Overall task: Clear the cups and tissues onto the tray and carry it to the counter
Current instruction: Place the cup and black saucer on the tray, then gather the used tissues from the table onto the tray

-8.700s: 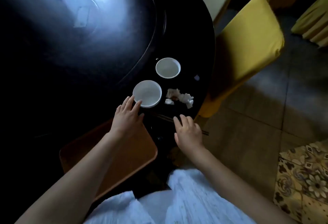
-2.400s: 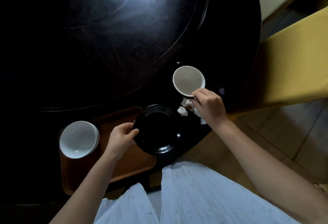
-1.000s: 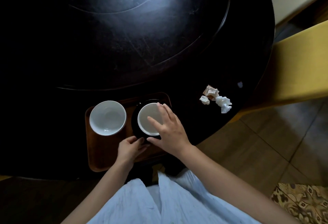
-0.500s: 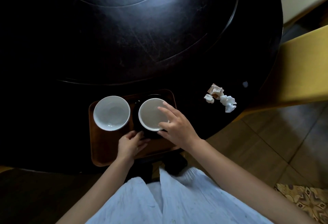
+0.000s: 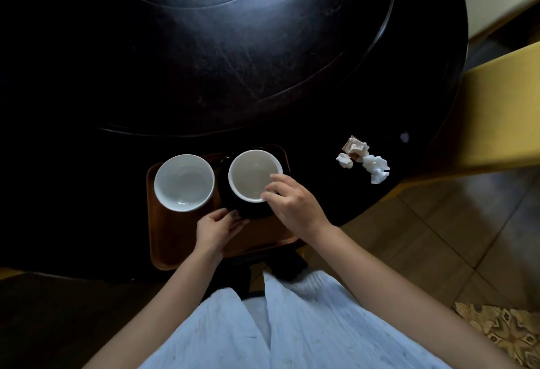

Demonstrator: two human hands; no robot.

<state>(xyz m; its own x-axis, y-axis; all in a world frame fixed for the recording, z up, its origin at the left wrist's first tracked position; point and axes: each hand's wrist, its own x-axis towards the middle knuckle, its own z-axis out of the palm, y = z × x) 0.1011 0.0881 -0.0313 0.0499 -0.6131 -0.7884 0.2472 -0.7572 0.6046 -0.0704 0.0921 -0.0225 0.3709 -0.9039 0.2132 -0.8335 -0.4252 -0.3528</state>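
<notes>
A brown tray (image 5: 175, 240) sits at the near edge of the dark round table (image 5: 233, 61). On it stand a white cup (image 5: 184, 183) at the left and a second white cup (image 5: 252, 174) resting in a black plate (image 5: 230, 208). My right hand (image 5: 295, 205) pinches the near right rim of the second cup. My left hand (image 5: 217, 227) holds the near edge of the black plate. Crumpled white tissues (image 5: 368, 162) lie on the table to the right of the tray, apart from both hands.
A raised turntable disc (image 5: 248, 18) fills the middle of the table. A yellow-covered chair (image 5: 502, 111) stands close at the right. Tiled floor (image 5: 438, 237) and a patterned mat (image 5: 508, 330) lie at the lower right.
The first cup went onto the tray, then the black plate and the second cup. In the last second my right hand slid from over the cup to its near rim.
</notes>
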